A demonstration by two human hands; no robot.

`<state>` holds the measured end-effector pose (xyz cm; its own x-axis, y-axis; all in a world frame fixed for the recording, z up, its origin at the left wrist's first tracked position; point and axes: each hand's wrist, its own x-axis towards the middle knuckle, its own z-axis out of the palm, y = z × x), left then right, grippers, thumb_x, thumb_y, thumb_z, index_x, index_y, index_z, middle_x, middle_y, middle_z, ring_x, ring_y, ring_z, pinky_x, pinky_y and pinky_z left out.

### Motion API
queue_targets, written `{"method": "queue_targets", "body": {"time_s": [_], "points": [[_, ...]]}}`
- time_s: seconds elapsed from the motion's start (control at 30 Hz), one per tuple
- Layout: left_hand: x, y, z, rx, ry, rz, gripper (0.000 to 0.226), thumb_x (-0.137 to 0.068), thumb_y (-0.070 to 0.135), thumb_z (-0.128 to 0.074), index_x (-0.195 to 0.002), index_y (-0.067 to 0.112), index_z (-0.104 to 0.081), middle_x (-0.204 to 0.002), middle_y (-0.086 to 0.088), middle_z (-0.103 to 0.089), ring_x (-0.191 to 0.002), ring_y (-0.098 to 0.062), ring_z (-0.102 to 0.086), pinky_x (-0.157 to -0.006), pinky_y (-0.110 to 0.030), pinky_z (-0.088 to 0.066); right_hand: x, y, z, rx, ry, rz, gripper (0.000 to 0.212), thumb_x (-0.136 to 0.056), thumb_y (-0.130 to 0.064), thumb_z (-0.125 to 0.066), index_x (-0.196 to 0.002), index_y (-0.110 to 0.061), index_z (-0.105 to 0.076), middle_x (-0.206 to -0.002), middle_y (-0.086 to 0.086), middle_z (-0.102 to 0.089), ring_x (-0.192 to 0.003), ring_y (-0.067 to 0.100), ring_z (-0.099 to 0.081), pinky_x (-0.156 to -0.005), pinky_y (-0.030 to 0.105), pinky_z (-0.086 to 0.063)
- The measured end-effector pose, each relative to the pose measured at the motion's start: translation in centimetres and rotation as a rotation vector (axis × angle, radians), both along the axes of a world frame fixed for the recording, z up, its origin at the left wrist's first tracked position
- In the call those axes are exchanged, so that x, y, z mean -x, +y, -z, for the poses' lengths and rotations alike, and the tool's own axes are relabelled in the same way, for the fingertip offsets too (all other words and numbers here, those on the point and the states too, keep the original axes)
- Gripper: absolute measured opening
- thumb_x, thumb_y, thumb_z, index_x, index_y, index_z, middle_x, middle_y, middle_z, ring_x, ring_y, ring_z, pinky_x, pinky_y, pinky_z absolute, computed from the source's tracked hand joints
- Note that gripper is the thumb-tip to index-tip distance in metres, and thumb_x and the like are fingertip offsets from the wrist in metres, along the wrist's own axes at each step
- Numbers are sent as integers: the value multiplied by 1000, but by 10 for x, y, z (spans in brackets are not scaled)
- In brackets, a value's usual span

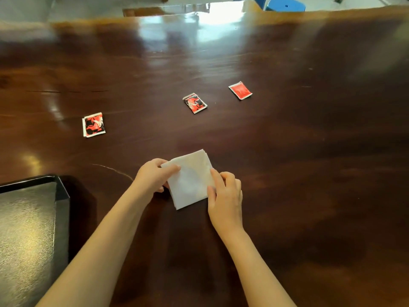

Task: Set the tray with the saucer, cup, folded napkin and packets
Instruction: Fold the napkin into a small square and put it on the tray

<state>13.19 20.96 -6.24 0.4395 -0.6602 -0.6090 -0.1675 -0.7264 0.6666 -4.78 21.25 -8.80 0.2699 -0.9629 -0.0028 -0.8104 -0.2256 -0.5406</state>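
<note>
The napkin (190, 178) lay on the surface (298, 151). My left hand (155, 176) pinched its 10 o'clock corner in its fingers, my right hand (225, 196) its 4 o'clock edge. I judged it best to square the corners, then crease. The tray (63, 196) sat at 8 o'clock.

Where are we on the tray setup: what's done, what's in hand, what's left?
Done: the napkin looks folded square; nothing shows on the tray. In hand: left hand and right hand both pinch the napkin on the table. Left: napkin and three loose packets go onto the tray; saucer and cup aren't in view.
</note>
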Motion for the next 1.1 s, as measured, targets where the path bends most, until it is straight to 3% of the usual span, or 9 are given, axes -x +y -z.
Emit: {"method": "queue_targets", "body": {"time_s": [0.13,0.2,0.3,0.47,0.6,0.7,0.8,0.97,1.1], "points": [[0,-7,1,-45,-341,261,31,-79,45,-61,-98,21,-56,-104,-5,-52,-96,-24,-54,-72,-34,-47,-3,0,3,22,-37,37,39,-92,-15,-52,-130,-20,-48,-117,3,-51,-104,16,-43,-85,25,-38],[-1,-13,-2,12,-409,328,29,-79,48,-61,-87,20,-55,-99,-4,-54,-92,-22,-56,-66,-32,-47,-3,0,5,24,-44,47,39,-92,-15,-52,-130,-20,-49,-117,2,-51,-104,16,-43,-83,23,-38],[-2,-28,-14,-25,-221,374,32,-79,55,-60,-84,24,-52,-86,7,-55,-77,-8,-53,-58,-27,-44,-2,-1,7,29,-64,30,38,-93,-14,-51,-131,-20,-51,-117,1,-53,-105,15,-43,-84,22,-38],[4,-31,-27,-116,-87,522,33,-89,45,-53,-107,18,-59,-104,-3,-64,-93,-20,-62,-78,-36,-52,2,-7,6,-35,-219,60,37,-94,-14,-48,-131,-17,-50,-120,0,-51,-103,6,-38,-84,21,-38],[9,3,-40,150,126,320,24,-93,40,-49,-106,23,-57,-107,-4,-65,-97,-23,-62,-83,-40,-50,2,-9,-12,-366,-546,304,46,-92,-48,-44,-128,-21,-44,-122,-3,-51,-103,8,-52,-77,20,-48],[14,33,-59,319,275,137,23,-92,46,-48,-106,31,-57,-103,2,-65,-94,-18,-61,-81,-36,-50,-11,-10,-37,-534,-704,318,50,-84,-67,-36,-98,-24,-56,-97,-1,-64,-88,12,-63,-73,34,-57],[13,59,-81,425,269,-42,19,-92,47,-47,-100,33,-56,-99,5,-64,-91,-16,-61,-77,-33,-52,-34,-5,-69,-405,-622,234,45,-89,-62,-32,-78,-24,-54,-80,-2,-63,-76,13,-62,-62,30,-52],[-9,115,-116,515,60,-251,26,-94,46,-43,-105,27,-56,-107,-3,-66,-99,-22,-63,-87,-40,-51,-81,19,-119,-250,-603,40,41,-96,-44,-35,-67,-19,-50,-67,-4,-55,-62,9,-51,-52,26,-38],[-32,162,-136,550,-76,-390,21,-95,39,-44,-98,24,-58,-96,-1,-66,-88,-19,-62,-75,-32,-49,-116,53,-144,-248,-597,-108,38,-97,-42,-35,-65,-25,-47,-65,-7,-52,-58,5,-49,-46,18,-34]]}}
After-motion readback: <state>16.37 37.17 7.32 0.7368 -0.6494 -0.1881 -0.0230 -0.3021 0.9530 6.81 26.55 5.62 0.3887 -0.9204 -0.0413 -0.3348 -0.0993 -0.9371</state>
